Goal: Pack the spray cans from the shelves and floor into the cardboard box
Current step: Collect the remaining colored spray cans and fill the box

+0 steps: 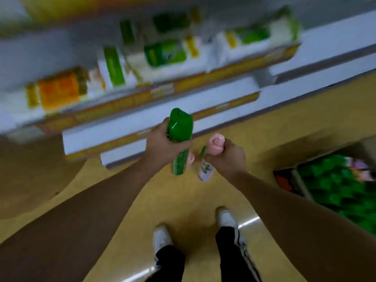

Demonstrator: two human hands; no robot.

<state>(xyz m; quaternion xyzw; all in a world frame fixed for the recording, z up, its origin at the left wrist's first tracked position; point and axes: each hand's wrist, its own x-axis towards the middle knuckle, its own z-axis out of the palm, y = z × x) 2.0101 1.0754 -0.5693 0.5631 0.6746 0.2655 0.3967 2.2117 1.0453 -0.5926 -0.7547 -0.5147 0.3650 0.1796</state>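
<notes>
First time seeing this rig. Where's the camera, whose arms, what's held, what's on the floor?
No robot here: one wide-angle camera sits on a person's head, looking down at their bare arms. The left hand grips a tall green spray can with a green cap; the right hand grips a pale can with a pink cap. Small pink and green shapes between the hands are too blurred to identify. Ahead are blurred white store shelves; at right, on the yellow floor, an open cardboard box holds green-topped cans. The white shoes are the person's own.

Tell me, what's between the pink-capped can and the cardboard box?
Only bare floor lies between the pink-capped can and the cardboard box, in the head view.
</notes>
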